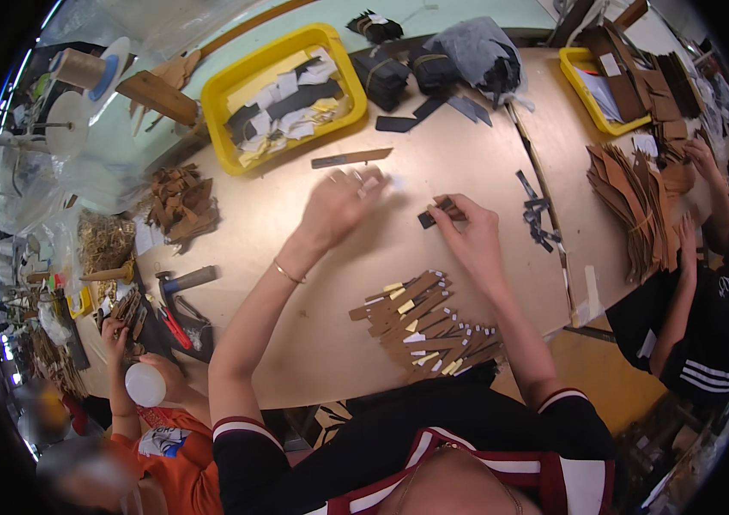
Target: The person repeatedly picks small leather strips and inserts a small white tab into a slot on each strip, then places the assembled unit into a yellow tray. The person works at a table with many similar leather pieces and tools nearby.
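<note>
My right hand (471,232) pinches a small dark strip (435,215) between thumb and fingers above the table. To its left, my left hand (340,206) is raised over the table with its fingers curled together and somewhat blurred. A pale smear shows by its fingertips; what they hold is too blurred to name. Just beyond the left hand lies a brown strip with a dark end (351,159). Nearer to me, an overlapping fan of brown strips (424,330), several with white or yellow ends, rests at the table's front edge.
A yellow tray (210,120) of black, white and yellow pieces stands at the back. Black bundles (381,77) sit beside it. Small dark strips (538,215) lie at right, a hammer (188,281) at left. Other people's hands (689,245) work at both sides.
</note>
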Demonstrator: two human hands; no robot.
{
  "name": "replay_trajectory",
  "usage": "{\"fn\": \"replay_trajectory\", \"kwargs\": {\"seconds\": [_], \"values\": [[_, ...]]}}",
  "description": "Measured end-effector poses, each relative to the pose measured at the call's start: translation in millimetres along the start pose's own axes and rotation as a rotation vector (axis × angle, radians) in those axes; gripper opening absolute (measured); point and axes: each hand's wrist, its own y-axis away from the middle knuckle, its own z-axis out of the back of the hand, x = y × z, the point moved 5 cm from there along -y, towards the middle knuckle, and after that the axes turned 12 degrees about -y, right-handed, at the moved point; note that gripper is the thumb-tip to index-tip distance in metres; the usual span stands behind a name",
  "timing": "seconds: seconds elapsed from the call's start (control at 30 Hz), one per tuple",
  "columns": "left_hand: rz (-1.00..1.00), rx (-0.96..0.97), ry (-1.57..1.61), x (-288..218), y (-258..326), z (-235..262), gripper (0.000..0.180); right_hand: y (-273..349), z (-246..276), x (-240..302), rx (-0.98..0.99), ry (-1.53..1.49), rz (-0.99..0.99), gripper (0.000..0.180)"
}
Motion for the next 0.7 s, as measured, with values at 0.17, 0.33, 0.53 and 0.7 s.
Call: {"fn": "replay_trajectory", "kwargs": {"seconds": [0.17, 0.33, 0.53, 0.7], "values": [[-0.292, 0.026, 0.014, -56, 17, -11, 0.039, -2, 0, -2, 0.001, -0.001, 0.016, 0.016], [-0.301, -0.006, 0.016, -51, 19, -17, 0.036, -3, -1, 1, -0.013, 0.013, 0.024, 0.015], [-0.357, -0.051, 0.055, -48, 11, -22, 0.032, -3, 0, 1, -0.010, 0.018, 0.009, 0.016], [-0.421, 0.056, 0.021, -48, 7, -33, 0.030, -2, -1, 2, -0.010, 0.011, 0.011, 0.015]]}}
